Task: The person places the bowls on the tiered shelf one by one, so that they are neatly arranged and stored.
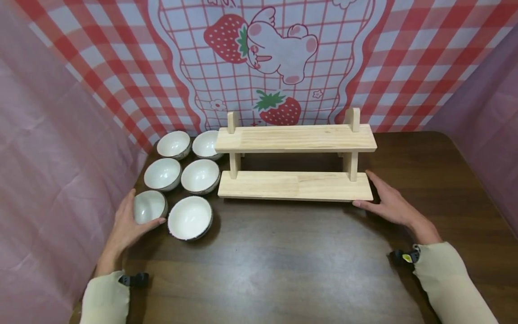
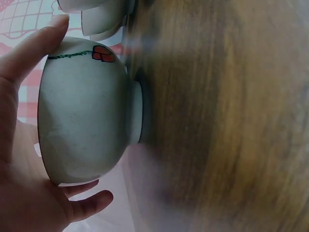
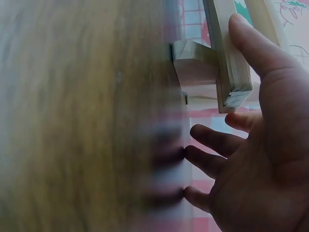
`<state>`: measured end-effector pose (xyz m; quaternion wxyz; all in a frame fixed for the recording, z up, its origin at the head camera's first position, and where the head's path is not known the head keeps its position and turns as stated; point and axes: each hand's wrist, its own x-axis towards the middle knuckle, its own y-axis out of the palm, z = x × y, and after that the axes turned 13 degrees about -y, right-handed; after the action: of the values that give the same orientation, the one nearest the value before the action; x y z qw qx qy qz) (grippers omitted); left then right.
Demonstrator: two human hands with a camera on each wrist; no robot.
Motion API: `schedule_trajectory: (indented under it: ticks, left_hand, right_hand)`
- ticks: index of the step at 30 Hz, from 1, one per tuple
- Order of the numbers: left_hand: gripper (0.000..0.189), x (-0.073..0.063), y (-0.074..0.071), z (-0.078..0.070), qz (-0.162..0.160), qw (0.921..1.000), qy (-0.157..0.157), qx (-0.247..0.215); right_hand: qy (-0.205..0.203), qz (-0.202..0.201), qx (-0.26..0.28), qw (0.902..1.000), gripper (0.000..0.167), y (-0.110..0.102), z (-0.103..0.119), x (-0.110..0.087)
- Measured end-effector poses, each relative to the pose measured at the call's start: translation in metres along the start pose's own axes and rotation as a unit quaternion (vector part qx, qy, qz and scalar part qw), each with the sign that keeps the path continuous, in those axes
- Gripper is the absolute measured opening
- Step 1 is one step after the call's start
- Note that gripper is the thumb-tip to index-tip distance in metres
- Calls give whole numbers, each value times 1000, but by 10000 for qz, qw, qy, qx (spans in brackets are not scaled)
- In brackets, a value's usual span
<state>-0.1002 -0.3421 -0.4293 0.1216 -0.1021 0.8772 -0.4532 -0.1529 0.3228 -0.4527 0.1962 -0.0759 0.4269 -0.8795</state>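
At the front left of the bowl group, my left hand (image 1: 126,225) holds a small white bowl (image 1: 149,208) around its side, thumb toward the other bowls. In the left wrist view this bowl (image 2: 87,116) shows a red-and-green painted motif below its rim, and its foot is right at the table. My right hand (image 1: 391,203) grips the right end of a two-tier wooden display shelf (image 1: 295,185). In the right wrist view the thumb lies on the lower board (image 3: 231,63), the index finger is at its end, and the other fingers are spread.
Beside the held bowl stands another white bowl (image 1: 190,218). Several more bowls (image 1: 162,174) stand behind in two columns, close to the shelf's left end. A red-checked strawberry cloth (image 1: 279,58) hangs behind the brown table (image 1: 275,252); pink curtains (image 1: 48,180) flank it.
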Motion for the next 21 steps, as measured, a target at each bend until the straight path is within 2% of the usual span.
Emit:
schedule_trajectory:
  ticks: [12,21]
  left_hand:
    - [123,-1,6,8,-149,9994,-242,-189]
    - [119,-5,10,8,-327,9974,-630,-149]
  right_hand:
    - [5,-157,462,9988,109,7,-5,1]
    - [-138,-411,657,9969,106,11,-12,0]
